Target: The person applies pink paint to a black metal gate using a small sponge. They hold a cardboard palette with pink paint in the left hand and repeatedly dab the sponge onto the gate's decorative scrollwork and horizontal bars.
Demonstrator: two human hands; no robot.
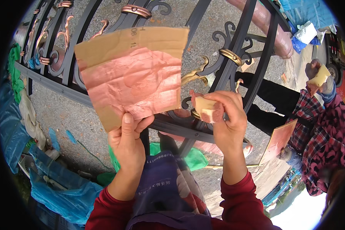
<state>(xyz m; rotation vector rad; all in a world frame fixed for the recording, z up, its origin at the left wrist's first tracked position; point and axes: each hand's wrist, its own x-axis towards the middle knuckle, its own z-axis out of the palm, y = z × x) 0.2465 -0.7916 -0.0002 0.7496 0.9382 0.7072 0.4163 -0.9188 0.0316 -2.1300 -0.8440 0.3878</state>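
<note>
My left hand (128,143) pinches the lower edge of a creased cardboard piece (142,82), its thumb in front. Shiny copper-pink paint covers most of the cardboard's face, leaving a brown strip at the top. To the right of it, my right hand (232,119) grips a small pale yellow sponge (207,107) stained with the same pink paint. The sponge is close to a black metal railing (172,126), in front of its scrollwork. A gold-painted leaf ornament (197,74) and a gold collar (230,56) show beyond the sponge.
At right a co-worker in a plaid garment (312,115) holds another sponge (319,78) and a paint-smeared board (278,142). Copper-coloured collars (136,10) and leaves decorate the railing further left. Blue plastic sheeting (61,199) lies at lower left; green plastic (191,159) lies below the railing.
</note>
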